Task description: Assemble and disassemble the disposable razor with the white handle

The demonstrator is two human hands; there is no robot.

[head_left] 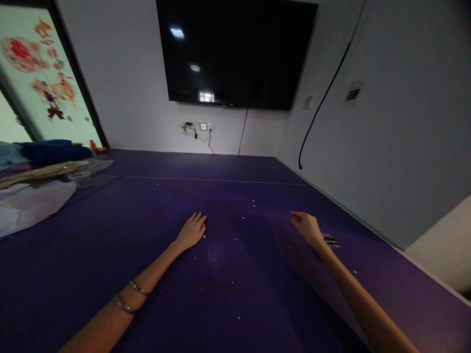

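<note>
My left hand [192, 230] rests palm down on the dark purple tabletop [154, 274], its fingers lightly spread and nothing visible in them. A small white scrap [204, 237] lies beside its thumb. Over the right part of the surface is my right hand [307, 226], with thumb and fingers drawn together. Whatever those fingers might hold is too small or hidden to make out. Just behind the right wrist lies a flat bundle of slim dark pieces [331, 240], seemingly in clear wrapping. More white scraps [243, 217] are scattered between the hands.
At the left edge sit a white plastic bag [33, 203], a clear cup [81, 179], dark blue cloth [55, 151] and a small orange object [97, 147]. A television [239, 54] hangs on the far wall above sockets [203, 126]. A black cable [324, 95] dangles at right.
</note>
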